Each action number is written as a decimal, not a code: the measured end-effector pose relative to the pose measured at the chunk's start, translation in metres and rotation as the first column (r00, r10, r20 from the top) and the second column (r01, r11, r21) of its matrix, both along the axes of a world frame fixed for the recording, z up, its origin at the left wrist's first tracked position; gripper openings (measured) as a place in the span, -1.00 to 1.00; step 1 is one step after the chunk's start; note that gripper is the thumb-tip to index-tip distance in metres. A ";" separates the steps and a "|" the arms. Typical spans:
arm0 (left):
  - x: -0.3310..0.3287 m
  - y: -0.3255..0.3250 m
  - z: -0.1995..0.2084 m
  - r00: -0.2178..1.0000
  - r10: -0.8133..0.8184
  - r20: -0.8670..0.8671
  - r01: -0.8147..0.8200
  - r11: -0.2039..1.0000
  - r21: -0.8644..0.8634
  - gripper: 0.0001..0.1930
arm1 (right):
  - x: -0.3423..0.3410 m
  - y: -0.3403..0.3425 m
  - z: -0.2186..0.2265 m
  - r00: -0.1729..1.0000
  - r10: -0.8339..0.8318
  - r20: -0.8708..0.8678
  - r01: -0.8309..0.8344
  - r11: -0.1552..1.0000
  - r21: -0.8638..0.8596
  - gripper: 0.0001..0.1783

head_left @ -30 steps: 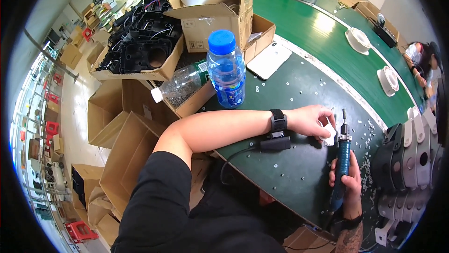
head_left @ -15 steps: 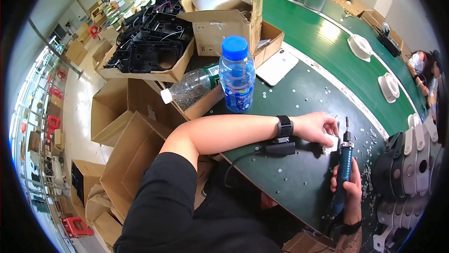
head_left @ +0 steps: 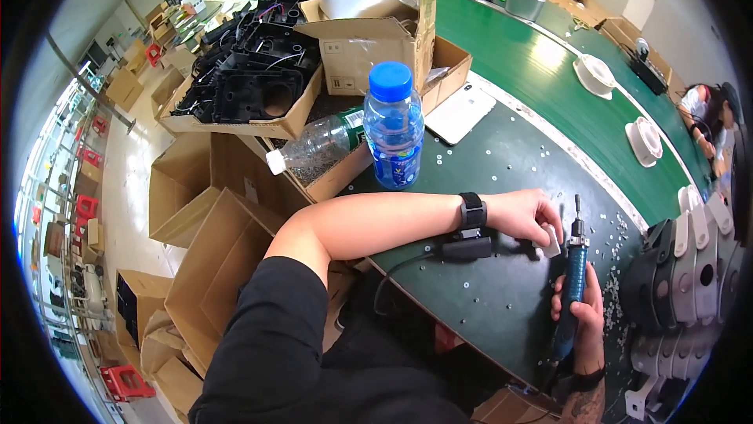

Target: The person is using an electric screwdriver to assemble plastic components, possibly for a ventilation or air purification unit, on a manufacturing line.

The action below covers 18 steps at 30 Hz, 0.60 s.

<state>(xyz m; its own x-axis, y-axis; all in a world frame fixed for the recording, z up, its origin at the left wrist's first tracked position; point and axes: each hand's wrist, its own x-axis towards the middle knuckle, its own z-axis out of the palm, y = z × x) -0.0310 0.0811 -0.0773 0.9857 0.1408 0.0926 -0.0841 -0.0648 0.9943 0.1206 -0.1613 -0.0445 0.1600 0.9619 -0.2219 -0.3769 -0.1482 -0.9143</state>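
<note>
My left hand [head_left: 523,214] reaches across the dark green tabletop [head_left: 478,298], its fingers pinched on a small white part [head_left: 553,241] whose exact kind I cannot make out. My right hand [head_left: 587,308] is wrapped round the grip of a teal electric screwdriver [head_left: 575,271]. The driver's bit points away from me, just right of the white part and apart from it. Tiny screws [head_left: 614,267] lie scattered over the table to the right of the driver. Fingers partly cover the white part.
A blue-capped bottle [head_left: 394,126] and a white phone [head_left: 461,112] stand beyond my left forearm. Boxes of black housings [head_left: 255,90] sit at the left. Stacked grey brackets [head_left: 690,267] border the right. White round parts [head_left: 645,141] rest on the green conveyor [head_left: 525,71].
The white part in my left hand has turned and now shows a narrower side. Both hands stay in nearly the same place; the whole view has shifted slightly.
</note>
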 end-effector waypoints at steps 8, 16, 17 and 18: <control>0.002 0.000 -0.009 1.000 0.006 -0.013 -0.008 0.987 -0.160 -0.74 | -0.002 -0.005 0.001 1.000 -0.016 0.003 0.016 1.000 -0.018 0.12; 0.003 -0.001 0.005 0.999 0.017 0.037 -0.012 0.993 -0.120 -0.70 | 0.015 -0.014 -0.011 0.993 0.043 -0.113 -0.038 0.998 0.044 0.14; -0.002 0.004 0.003 1.000 0.008 0.005 -0.007 0.991 -0.137 -0.75 | 0.016 -0.009 -0.012 0.990 0.083 -0.118 -0.078 0.996 0.048 0.13; -0.007 0.008 0.009 0.994 -0.003 -0.106 -0.011 0.992 -0.128 -0.82 | 0.016 -0.006 -0.012 0.986 0.115 -0.119 -0.110 0.993 0.047 0.12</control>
<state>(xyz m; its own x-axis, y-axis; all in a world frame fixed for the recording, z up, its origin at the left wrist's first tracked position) -0.0385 0.0889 -0.0682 0.9884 0.1488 -0.0310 0.0217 0.0638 0.9977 0.1367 -0.1672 -0.0569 0.0248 0.9808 -0.1935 -0.4682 -0.1596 -0.8691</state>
